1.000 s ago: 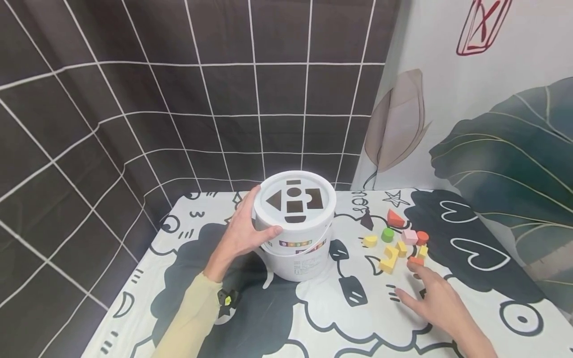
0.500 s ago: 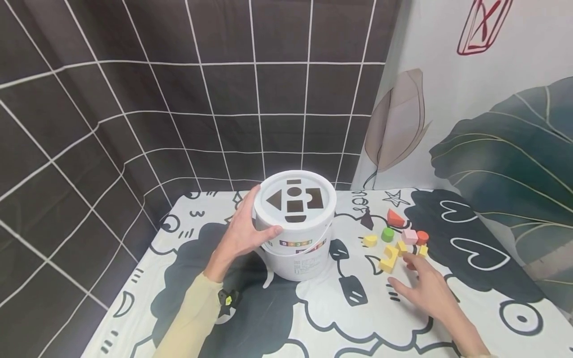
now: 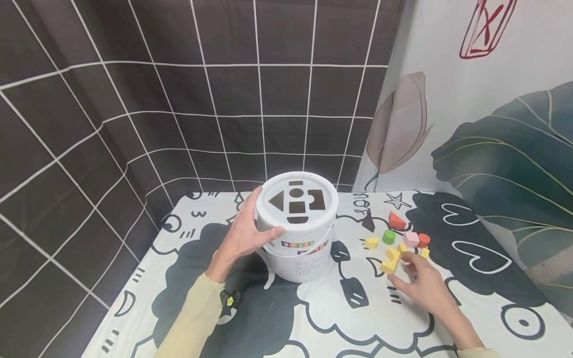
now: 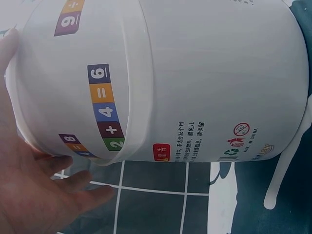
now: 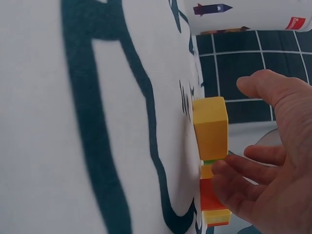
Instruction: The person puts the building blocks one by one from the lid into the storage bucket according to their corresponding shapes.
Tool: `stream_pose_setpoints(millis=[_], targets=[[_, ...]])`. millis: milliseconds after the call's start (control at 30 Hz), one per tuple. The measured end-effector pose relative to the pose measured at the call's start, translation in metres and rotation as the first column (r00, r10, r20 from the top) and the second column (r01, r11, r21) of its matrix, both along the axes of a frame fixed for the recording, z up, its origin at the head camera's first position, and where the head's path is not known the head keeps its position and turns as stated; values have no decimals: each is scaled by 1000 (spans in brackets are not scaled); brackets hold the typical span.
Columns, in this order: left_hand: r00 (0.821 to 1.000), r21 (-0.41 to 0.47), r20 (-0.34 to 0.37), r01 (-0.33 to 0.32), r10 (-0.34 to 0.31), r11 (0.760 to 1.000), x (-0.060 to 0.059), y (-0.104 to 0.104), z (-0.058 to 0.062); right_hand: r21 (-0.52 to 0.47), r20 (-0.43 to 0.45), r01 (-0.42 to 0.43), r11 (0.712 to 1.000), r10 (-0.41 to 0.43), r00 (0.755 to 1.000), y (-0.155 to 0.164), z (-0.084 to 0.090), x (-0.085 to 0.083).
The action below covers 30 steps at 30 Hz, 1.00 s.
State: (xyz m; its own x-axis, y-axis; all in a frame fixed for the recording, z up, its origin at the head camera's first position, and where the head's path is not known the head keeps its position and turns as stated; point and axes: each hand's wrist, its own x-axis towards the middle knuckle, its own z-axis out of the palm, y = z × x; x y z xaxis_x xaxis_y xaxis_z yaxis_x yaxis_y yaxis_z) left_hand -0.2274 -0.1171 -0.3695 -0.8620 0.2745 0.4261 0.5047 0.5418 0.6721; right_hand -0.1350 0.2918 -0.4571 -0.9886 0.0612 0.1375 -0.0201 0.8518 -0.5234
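Head view, near to far: right hand (image 3: pixel 425 286) rests on the tabletop (image 3: pixel 313 318), fingers loosely spread, tips touching the yellow arch block (image 3: pixel 390 258) w/o gripping it. Left hand (image 3: pixel 243 233) is curled round the white shape-sorter bucket (image 3: pixel 297 226) at centre. Beyond lie a green cylinder (image 3: pixel 388 236) & red wedge (image 3: pixel 396 220). Only the left wrist view shows the bucket's number strip (image 4: pixel 100 109).

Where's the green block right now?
In the head view the green block stands on the tablecloth right of the white bucket, between a yellow block and a pink block, just beyond the right hand.
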Motion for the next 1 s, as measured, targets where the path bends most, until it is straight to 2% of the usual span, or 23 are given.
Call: stream_pose_setpoints(millis=[200,467,1000], targets=[[1000,-2,4,-2,2,1000,1,0,0,-8,17,5,1000,-5,1000,1,-4,-4],[1000,6,-8,9,-9,1000,0,0,0,-8,-5,-11,1000,10,1000,3,-7,-10],[1000,8,-6,14,-14,1000,1,0,1,-4,39,-4,1000,4,999,-1,-7,-16]])
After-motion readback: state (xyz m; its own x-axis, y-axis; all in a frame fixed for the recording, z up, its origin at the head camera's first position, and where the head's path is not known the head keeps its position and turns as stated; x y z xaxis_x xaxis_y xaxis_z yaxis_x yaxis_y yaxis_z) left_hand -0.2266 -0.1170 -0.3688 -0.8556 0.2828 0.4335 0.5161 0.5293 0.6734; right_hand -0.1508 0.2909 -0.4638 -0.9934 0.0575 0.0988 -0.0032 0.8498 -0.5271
